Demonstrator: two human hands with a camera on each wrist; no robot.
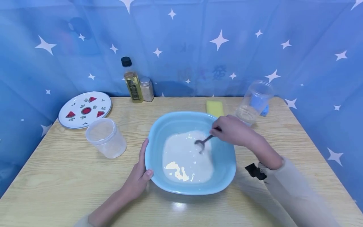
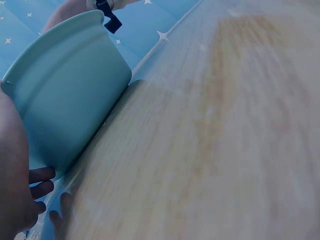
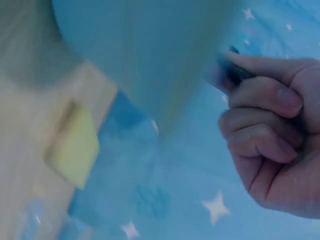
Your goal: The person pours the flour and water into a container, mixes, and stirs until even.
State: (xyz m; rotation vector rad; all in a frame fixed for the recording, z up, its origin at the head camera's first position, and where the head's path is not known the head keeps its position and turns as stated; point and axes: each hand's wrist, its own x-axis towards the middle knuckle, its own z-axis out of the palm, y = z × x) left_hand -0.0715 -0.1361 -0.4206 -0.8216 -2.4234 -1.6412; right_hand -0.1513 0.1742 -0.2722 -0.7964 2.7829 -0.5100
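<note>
A light-blue plastic basin (image 1: 190, 191) stands on the table with a white liquid (image 1: 181, 154) in it. My left hand (image 1: 139, 176) holds the basin's left side, its thumb at the rim and its fingers along the outer wall. In the left wrist view the fingertips (image 2: 42, 189) reach low on the basin wall. My right hand (image 1: 233, 130), over the basin's right rim, grips the handle of a dark spoon (image 1: 199, 143). The spoon's bowl is at the white liquid, slightly blurred. In the right wrist view the curled fingers (image 3: 262, 95) hide most of the handle.
A clear empty-looking jar (image 1: 109, 142) and a watermelon-patterned plate (image 1: 79, 108) are at left. An oil bottle (image 1: 133, 85) and a small shaker jar (image 1: 146, 90) stand at the back. Behind the basin lies a yellow sponge (image 1: 215, 108), with a clear plastic cup (image 1: 252, 104) to its right.
</note>
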